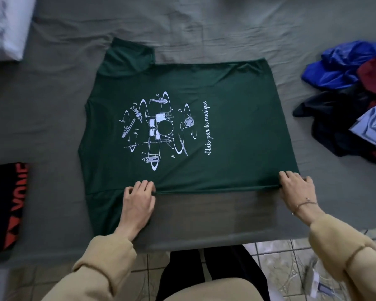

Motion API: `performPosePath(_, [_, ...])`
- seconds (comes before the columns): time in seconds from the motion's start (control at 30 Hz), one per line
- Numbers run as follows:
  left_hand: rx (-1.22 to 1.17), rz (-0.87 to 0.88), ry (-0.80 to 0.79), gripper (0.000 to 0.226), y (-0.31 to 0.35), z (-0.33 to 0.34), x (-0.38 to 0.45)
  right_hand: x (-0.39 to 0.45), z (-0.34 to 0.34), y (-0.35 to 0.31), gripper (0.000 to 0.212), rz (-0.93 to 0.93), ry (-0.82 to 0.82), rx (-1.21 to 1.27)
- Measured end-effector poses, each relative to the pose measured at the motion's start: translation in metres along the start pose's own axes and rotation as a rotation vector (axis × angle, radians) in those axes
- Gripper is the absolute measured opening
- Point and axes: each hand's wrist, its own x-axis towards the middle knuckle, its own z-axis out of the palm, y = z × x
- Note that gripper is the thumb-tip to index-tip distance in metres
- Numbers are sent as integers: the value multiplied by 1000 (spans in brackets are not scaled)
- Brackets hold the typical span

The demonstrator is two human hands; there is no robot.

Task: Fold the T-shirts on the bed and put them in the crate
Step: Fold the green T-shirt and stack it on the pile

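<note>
Nearest, both hands grip the shirt's (182, 127) near edge on the bed (52, 105): left hand (138, 200) toward the sleeve end, right hand (296, 187) at the hem corner. The shirt's long axis runs left-right, its body lying beyond the fingers.

Both arms reach forward, beige fuzzy sleeves pushed to wrists. Left hand (138, 199) palm down, fingers curled over edge of what it holds, thumb tucked to right side. Right hand (296, 187) out wider, also palm down, fingers bent and pinching same edge, thin bracelet on wrist. Hands well apart, roughly level with each other. Legs in dark trousers below, between arms.
</note>
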Motion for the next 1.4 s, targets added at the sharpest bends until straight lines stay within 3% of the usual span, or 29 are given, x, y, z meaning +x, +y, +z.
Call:
performPosePath(0.3, [-279,-186,-40,12,-16,-41,89,67,-29,22,18,253,33,452])
performPosePath(0.57, [-288,-376,-107,14,-25,-42,178,138,-40,34,27,387,99,889])
performPosePath(0.83, [-240,-496,-117,11,-28,-37,216,178,-38,25,29,411,146,970])
performPosePath(1.0, [-305,-501,-80,6,-29,-27,212,181,-29,23,33,371,256,914])
performPosePath(1.2, [-397,-448,-59,14,-42,-24,195,167,-42,5,22,275,455,572])
performPosePath(1.3, [-474,-466,-22,8,-60,-22,173,160,-53,-32,14,42,356,665])
performPosePath(1.4, [-502,-468,-21,18,-85,-21,146,148,-64,-84,14,-166,230,730])
